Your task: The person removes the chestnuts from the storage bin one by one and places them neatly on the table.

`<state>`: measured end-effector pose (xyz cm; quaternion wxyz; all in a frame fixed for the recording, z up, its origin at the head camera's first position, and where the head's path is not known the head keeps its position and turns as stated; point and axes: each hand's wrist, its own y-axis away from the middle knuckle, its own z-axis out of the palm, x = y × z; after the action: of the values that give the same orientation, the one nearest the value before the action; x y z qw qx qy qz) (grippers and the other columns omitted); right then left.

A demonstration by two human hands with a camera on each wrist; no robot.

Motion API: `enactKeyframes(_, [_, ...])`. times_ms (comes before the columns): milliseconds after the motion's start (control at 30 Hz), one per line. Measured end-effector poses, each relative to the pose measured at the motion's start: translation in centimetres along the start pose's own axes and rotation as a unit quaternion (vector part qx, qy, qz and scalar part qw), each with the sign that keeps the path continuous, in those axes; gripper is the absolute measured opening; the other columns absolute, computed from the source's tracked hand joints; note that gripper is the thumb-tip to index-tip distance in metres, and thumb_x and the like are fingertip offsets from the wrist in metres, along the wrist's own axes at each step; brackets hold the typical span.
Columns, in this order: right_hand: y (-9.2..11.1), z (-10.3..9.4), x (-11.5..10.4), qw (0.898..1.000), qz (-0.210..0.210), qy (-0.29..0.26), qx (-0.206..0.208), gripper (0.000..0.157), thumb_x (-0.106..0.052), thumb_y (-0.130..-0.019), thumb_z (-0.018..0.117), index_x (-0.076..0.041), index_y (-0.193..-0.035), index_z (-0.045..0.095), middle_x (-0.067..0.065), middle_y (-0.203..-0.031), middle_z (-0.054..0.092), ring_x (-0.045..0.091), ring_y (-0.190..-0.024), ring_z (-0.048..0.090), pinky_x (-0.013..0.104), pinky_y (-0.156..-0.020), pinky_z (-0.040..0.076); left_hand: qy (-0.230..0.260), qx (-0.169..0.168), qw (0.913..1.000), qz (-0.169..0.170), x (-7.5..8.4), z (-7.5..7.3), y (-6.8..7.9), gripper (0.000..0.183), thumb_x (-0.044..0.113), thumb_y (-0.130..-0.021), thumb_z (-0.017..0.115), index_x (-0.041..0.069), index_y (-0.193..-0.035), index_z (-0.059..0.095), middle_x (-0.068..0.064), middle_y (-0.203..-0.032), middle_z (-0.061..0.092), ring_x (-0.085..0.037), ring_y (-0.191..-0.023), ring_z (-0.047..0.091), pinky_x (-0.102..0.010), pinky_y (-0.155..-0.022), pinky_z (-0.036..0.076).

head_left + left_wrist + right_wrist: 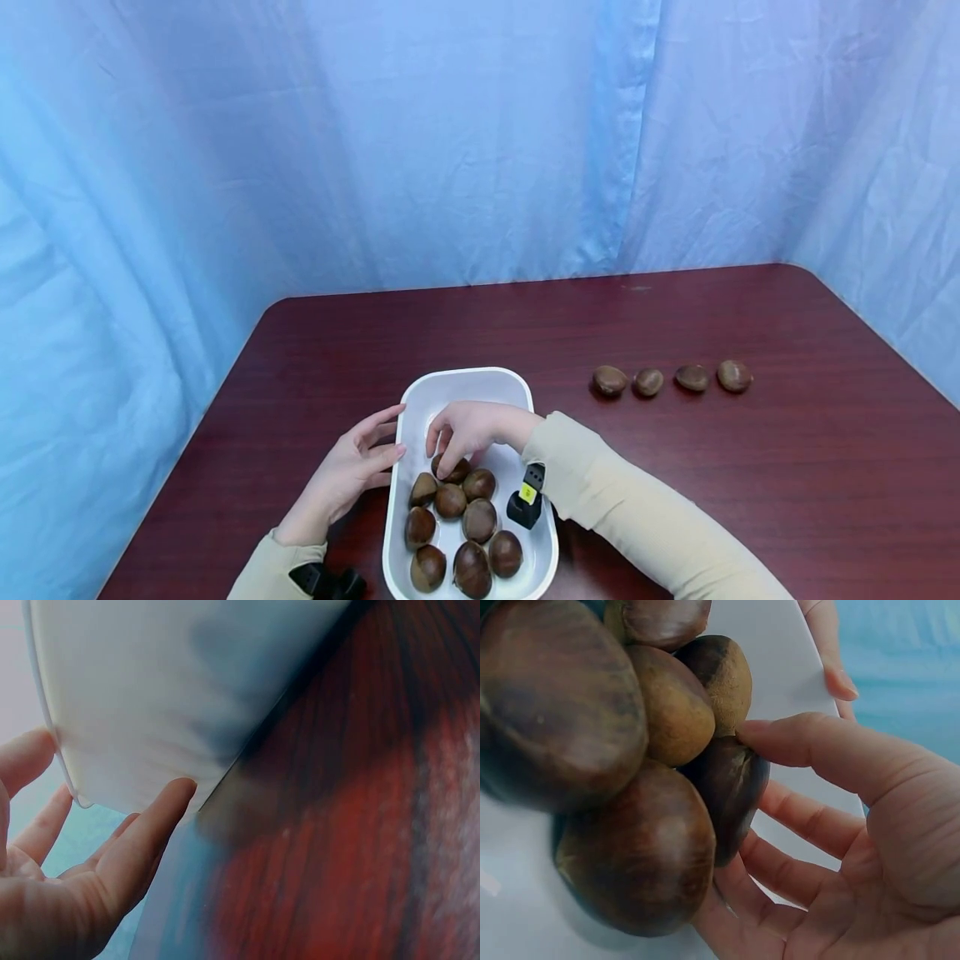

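Note:
A white tray (465, 385) holds several brown chestnuts (480, 521), gathered mostly toward its near end. Reaching in over the tray's right side, my right hand (468, 429) grips a chestnut (731, 795) at the far end of the group. In the right wrist view the thumb lies on top of that chestnut and the other fingers curl around its far side. My left hand (352, 471) touches the tray's left wall from outside, fingers extended and fairly straight. The left wrist view shows the thumb and fingertips against the tray's outer wall (150, 697).
To the right of the tray, several chestnuts (692, 377) lie spaced in a row on the dark red-brown wooden table (675, 467). Light blue curtains (450, 150) hang behind the table and along its sides. A black wrist camera (523, 508) hangs over the tray's right side.

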<state>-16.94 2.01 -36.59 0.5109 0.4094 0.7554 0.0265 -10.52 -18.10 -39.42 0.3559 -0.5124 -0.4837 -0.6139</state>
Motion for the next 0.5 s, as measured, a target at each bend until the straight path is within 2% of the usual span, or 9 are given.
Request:
enactKeyframes(200, [0.02, -0.06, 0.04, 1.0, -0.002, 0.012, 0.005, 0.012, -0.005, -0.075, 0.073, -0.011, -0.082, 0.065, -0.005, -0.074, 0.056, 0.007, -0.066, 0.051, 0.022, -0.049, 0.045, -0.001, 0.001, 1.0, 0.0, -0.03, -0.03, 0.06, 0.063, 0.009, -0.093, 0.058, 0.006, -0.148, 0.027, -0.027, -0.145, 0.032, -0.016, -0.104, 0.061, -0.039, -0.08, 0.055])
enactKeyframes(500, [0.37, -0.46, -0.15, 0.998, -0.031, -0.05, 0.027, 0.013, -0.009, -0.077, 0.073, -0.009, -0.088, 0.065, -0.002, -0.079, 0.054, 0.01, -0.069, 0.05, 0.025, -0.054, 0.05, 0.003, -0.001, 1.0, 0.002, 0.02, 0.04, 0.12, 0.065, 0.01, -0.093, 0.059, 0.006, -0.148, 0.026, -0.027, -0.145, 0.031, -0.014, -0.103, 0.062, -0.038, -0.08, 0.055])
